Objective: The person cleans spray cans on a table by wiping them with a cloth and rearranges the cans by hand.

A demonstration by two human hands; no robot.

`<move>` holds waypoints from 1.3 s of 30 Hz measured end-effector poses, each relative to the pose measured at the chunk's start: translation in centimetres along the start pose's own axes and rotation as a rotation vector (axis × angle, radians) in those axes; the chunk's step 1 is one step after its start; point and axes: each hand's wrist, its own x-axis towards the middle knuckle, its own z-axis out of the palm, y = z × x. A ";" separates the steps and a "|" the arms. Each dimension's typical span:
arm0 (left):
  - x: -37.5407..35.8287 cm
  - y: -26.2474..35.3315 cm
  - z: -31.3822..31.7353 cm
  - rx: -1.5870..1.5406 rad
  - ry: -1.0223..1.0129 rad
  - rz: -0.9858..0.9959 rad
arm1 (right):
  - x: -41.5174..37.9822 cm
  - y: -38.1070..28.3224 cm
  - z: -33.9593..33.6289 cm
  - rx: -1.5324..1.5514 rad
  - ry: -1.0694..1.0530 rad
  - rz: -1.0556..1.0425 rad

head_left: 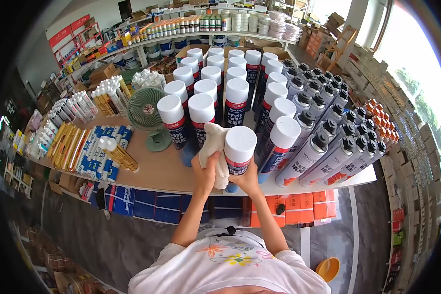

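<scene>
My right hand grips a dark blue spray can with a white cap, held upright just above the front edge of the shelf top. My left hand presses a crumpled white cloth against the can's left side. Right behind the held can stand rows of matching white-capped cans.
Silver foam cans with black nozzles fill the right of the shelf top. A green desk fan stands to the left, beside lying sealant tubes. Orange-capped cans sit far right. Orange and blue boxes are stacked below; a yellow bowl lies on the floor.
</scene>
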 end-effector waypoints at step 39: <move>-1.1 4.9 2.0 0.707 -0.177 1.001 | -0.1 0.8 1.6 -0.151 0.122 -0.324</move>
